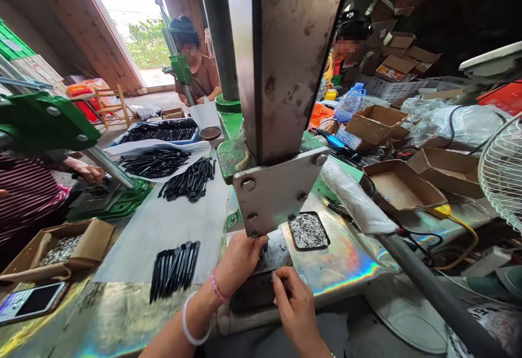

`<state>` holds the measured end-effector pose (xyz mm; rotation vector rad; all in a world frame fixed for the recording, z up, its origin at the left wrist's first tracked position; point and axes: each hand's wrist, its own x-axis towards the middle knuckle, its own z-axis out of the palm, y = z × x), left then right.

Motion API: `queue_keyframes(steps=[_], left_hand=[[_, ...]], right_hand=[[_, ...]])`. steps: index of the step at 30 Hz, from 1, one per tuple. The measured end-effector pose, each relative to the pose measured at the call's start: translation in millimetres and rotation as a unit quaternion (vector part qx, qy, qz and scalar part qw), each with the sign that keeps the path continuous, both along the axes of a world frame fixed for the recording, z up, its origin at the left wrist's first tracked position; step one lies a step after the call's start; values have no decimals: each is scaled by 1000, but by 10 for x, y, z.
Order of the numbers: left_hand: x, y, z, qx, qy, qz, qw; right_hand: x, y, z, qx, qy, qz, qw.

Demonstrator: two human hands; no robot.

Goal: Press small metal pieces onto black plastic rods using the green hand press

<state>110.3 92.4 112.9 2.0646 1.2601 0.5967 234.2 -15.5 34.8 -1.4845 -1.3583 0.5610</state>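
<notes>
A green-and-steel bench press stands in front of me, its steel head plate [281,192] bolted above a flat metal bed [277,252]. My left hand [240,260] is closed at the bed, right under the head plate; what its fingertips pinch is hidden. My right hand [297,306] is at the bed's front edge, thumb and fingers curled together round something too small to make out. Just right of the bed lies a black tray [309,231] of small silvery metal pins. Left of my forearm, slim black plastic strips [175,270] lie side by side in a row.
Loose black strips [190,179] are heaped on white sheeting [163,227]. A carton of small metal parts [61,246] and a phone [32,302] lie left. Co-workers sit beyond and at left. Open cartons [397,184], a wrapped roll [354,197] and a fan [503,167] crowd the right.
</notes>
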Motion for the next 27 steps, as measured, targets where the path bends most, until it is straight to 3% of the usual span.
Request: queue_keyframes(steps=[9,14,21,23,25,27], left_hand=[[-1,37,7,-35,-17,-9,999],[57,-21,33,51,89,-16,995],[127,-73,39,31,185,-17,982],[133,-72,60,25,196,-13,980],[134,-70,79,20,199,-15,980],[132,-69,86,16,193,-19,981]], right_hand=[[-10,-18,-10,-20,-1,3,1000],[-7,-11,1,-15,28,-5,999],[-30,8,-9,-40,74,12,996],[35,22,75,-79,147,55,984],[207,10,235,-133,272,93,948],[502,-43,438,-148,359,65,919]])
